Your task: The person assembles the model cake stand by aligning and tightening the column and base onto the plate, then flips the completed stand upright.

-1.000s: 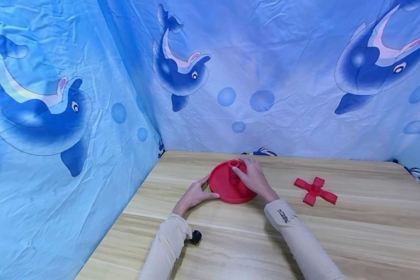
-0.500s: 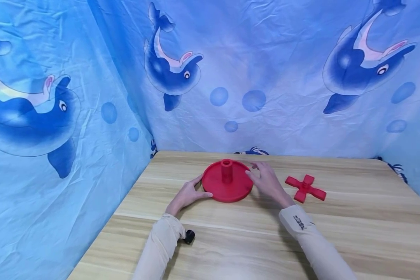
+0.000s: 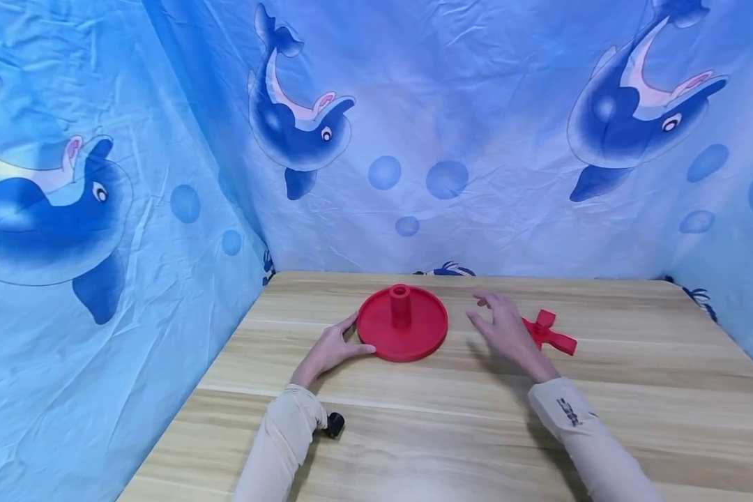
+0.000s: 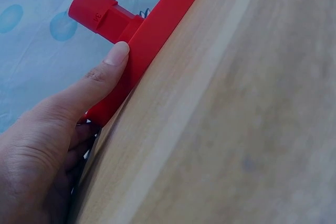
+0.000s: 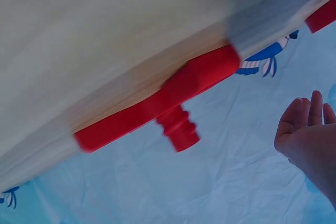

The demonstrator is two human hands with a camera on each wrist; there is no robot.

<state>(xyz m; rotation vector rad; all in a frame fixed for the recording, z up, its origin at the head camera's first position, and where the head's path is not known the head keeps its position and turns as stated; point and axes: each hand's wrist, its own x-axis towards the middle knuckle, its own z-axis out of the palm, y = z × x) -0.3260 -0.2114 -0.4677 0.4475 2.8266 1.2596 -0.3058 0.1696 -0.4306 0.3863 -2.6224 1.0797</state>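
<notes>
A round red base [image 3: 423,336] with a low rim lies on the table, and a hollow red post [image 3: 400,308] rises from its middle. My left hand [image 3: 328,352] holds its near left edge, thumb at the front and fingers round the side. In the left wrist view the thumb of my left hand [image 4: 58,111] presses the outer wall. My right hand [image 3: 503,333] hovers between the base and a red four-armed cross piece [image 3: 544,332], fingers loosely bent, holding nothing. In the right wrist view a ridged peg [image 5: 179,129] stands out from the cross piece [image 5: 152,103].
The wooden table [image 3: 414,432] ends at the back against a blue curtain [image 3: 508,230] printed with dolphins. A black cylindrical piece [image 3: 335,424] sits at my left cuff.
My right hand has let go of the post and moved right, partly covering the cross piece in the head view. The left hand stays at the base's edge. The head view has turned slightly right.
</notes>
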